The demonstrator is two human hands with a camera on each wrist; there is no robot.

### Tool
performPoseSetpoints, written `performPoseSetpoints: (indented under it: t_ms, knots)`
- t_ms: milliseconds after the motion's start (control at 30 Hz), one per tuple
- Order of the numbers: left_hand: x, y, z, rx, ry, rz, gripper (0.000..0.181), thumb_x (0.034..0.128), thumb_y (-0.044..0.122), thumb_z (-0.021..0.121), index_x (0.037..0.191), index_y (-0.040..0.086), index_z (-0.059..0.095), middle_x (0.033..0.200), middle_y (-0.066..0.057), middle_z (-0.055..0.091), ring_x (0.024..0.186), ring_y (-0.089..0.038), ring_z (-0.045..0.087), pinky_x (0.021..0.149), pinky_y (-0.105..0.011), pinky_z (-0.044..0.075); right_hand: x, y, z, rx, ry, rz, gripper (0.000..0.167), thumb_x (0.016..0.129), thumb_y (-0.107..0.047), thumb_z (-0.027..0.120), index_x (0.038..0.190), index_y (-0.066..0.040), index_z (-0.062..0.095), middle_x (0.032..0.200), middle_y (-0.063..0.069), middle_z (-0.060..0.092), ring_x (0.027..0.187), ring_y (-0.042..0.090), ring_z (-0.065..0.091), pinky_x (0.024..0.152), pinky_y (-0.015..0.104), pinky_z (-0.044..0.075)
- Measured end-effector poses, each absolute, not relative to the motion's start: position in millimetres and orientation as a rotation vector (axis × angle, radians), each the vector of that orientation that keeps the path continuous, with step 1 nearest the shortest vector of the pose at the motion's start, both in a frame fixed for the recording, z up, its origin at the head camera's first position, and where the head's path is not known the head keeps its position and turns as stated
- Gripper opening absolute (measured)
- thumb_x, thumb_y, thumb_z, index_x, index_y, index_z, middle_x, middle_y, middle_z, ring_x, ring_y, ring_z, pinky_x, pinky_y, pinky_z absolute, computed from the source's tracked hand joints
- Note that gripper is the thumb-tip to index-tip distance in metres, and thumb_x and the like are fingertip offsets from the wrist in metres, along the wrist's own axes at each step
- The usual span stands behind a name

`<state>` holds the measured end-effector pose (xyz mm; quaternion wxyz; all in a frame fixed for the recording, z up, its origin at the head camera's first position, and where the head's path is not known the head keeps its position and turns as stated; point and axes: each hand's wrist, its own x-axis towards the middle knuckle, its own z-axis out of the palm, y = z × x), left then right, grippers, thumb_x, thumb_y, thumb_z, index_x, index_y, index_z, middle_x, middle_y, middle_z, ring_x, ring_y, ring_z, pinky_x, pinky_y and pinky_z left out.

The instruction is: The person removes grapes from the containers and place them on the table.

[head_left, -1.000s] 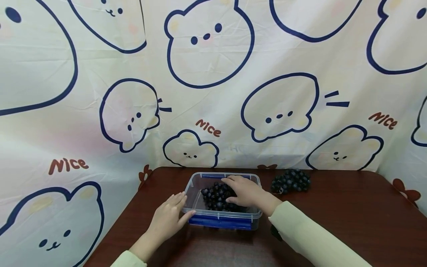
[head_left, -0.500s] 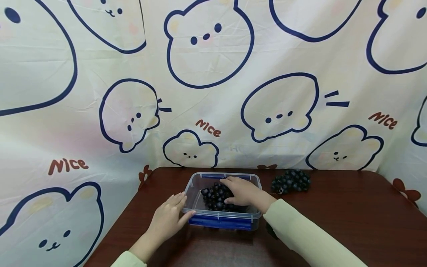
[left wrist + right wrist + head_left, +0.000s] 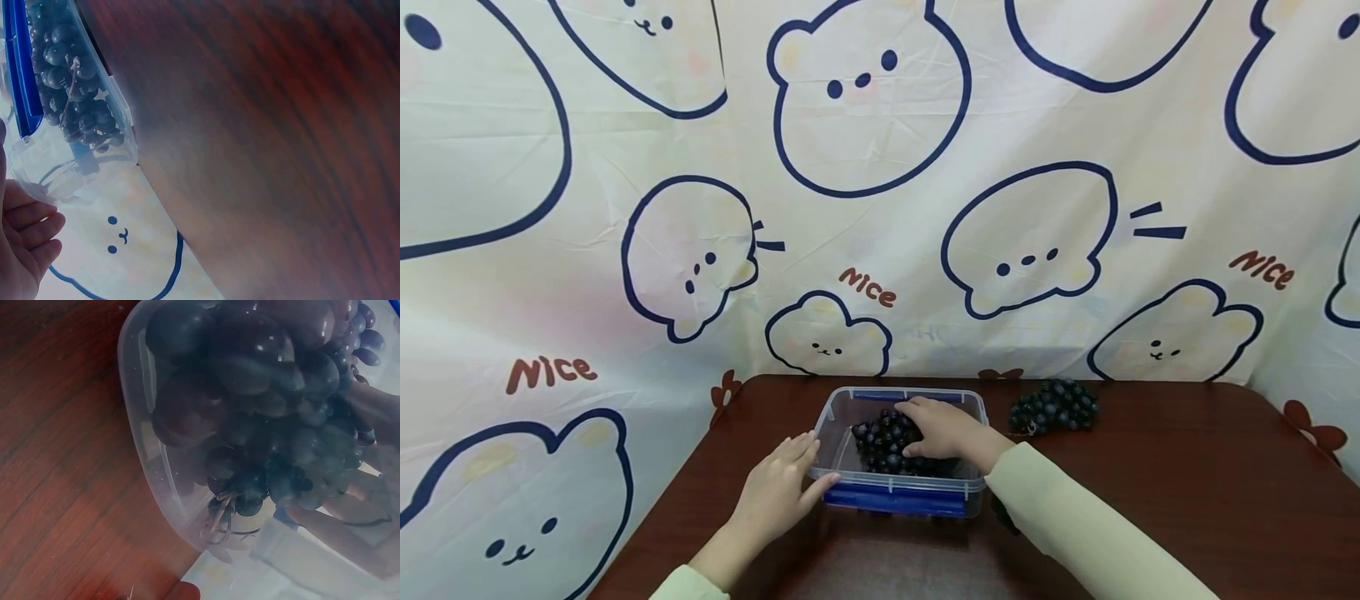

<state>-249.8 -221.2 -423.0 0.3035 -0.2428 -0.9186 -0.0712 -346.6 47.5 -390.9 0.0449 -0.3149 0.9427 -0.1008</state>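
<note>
A clear plastic food container (image 3: 838,446) with blue clips stands lidless on the table. In it lies a bunch of dark grapes (image 3: 880,442). My right hand (image 3: 946,429) reaches over the container's right side and grips the bunch, thumb and fingers on either side. The right wrist view shows these grapes (image 3: 250,362) through the plastic wall, with the fingers (image 3: 331,534) against them. My left hand (image 3: 777,486) rests at the container's front left corner, its fingers fairly straight. In the left wrist view those fingers (image 3: 34,234) touch the container's end.
Another bunch of dark grapes (image 3: 1054,407) lies on the table right of the container, near the back edge. The brown wooden table (image 3: 1180,475) extends to the right. Behind it hangs a pale cloth (image 3: 925,350) printed with cartoon faces.
My right hand has shifted very slightly left over the grapes, and its sleeve has moved left with it. The left hand and the container have stayed in place.
</note>
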Motion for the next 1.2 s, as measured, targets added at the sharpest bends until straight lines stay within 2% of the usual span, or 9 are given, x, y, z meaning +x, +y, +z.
performPoseSetpoints:
  t_ms: [767, 1200]
  knots:
    - [-249.0, -221.8, -422.8, -0.624, -2.448, -0.175, 0.057, 0.0821, 0.043, 0.075, 0.112, -0.005, 0.07, 0.122, -0.019, 0.064, 0.116, -0.031, 0.059, 0.098, -0.046, 0.046, -358.2, 39.1, -390.5, -0.857, 2.827, -0.32, 0.072, 0.083, -0.041, 0.076, 0.144, -0.014, 0.048, 0.148, 0.014, 0.041, 0.134, 0.03, 0.041, 0.105, 0.047, 0.039]
    - [-249.6, -220.1, -421.5, -0.622, -2.462, -0.168, 0.056, 0.0827, 0.043, 0.074, 0.112, -0.005, 0.07, 0.122, -0.019, 0.064, 0.115, -0.031, 0.06, 0.098, -0.047, 0.046, -352.9, 36.4, -386.6, -0.845, 2.833, -0.306, 0.064, 0.083, -0.036, 0.078, 0.138, -0.015, 0.054, 0.136, 0.011, 0.05, 0.124, 0.028, 0.05, 0.099, 0.043, 0.045]
